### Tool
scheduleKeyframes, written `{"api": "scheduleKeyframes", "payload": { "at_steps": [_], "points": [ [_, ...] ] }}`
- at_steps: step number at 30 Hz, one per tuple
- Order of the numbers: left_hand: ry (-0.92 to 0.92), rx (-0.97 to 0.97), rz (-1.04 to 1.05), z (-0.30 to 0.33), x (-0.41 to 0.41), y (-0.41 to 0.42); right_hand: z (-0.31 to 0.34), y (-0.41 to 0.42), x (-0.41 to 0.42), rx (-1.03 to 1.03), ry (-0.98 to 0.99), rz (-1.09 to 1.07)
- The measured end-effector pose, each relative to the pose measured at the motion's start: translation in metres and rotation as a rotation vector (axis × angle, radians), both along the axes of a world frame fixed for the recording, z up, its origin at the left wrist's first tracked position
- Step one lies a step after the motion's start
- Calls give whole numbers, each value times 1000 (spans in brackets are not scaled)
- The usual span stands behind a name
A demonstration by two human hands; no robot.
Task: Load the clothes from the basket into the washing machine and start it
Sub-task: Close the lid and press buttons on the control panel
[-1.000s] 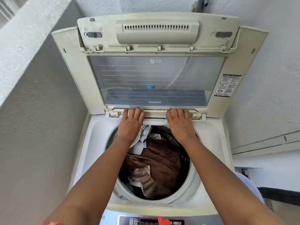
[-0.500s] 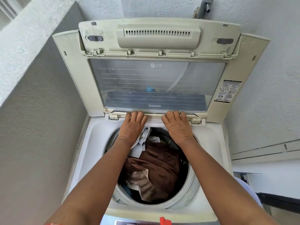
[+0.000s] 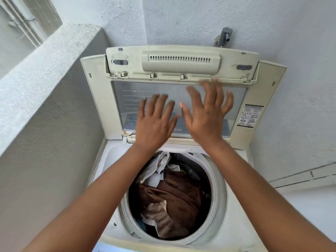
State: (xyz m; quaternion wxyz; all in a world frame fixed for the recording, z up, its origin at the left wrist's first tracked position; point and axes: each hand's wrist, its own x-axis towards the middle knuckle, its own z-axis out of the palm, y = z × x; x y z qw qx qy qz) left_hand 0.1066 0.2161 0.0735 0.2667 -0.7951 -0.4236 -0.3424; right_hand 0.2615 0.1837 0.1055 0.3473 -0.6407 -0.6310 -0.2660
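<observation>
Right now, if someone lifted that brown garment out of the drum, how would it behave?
The brown garment lies crumpled in folds, so it would likely hang floppy. It looks dry, so probably light. Other clothes overlap it and might drag along.

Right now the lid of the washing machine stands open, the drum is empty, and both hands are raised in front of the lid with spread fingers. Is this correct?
Not quite: the drum is not empty. The head view shows clothes inside it, brown and light pieces. The rest holds: the lid stands open, and the left hand and right hand are raised in front of it with spread fingers.
</observation>
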Motion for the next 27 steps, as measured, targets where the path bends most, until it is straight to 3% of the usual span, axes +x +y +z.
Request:
{"api": "scheduleKeyframes", "payload": {
  "at_steps": [3,7,10,13,19,27],
  "points": [
    [-156,85,33,62,13,27,61,28,2,115,8,-35],
    [-312,-68,56,127,32,67,105,69,11,-85,-15,-100],
    [-243,-384,91,143,43,95,112,89,17,-374,-63,-104],
    [-66,-579,181,137,41,104,107,95,20,-441,-61,-90],
    [-79,-437,224,136,40,84,103,81,12,-318,-49,-112],
    [-76,-463,143,151,16,57,112,41,13,-265,-127,2]
  ]
}}
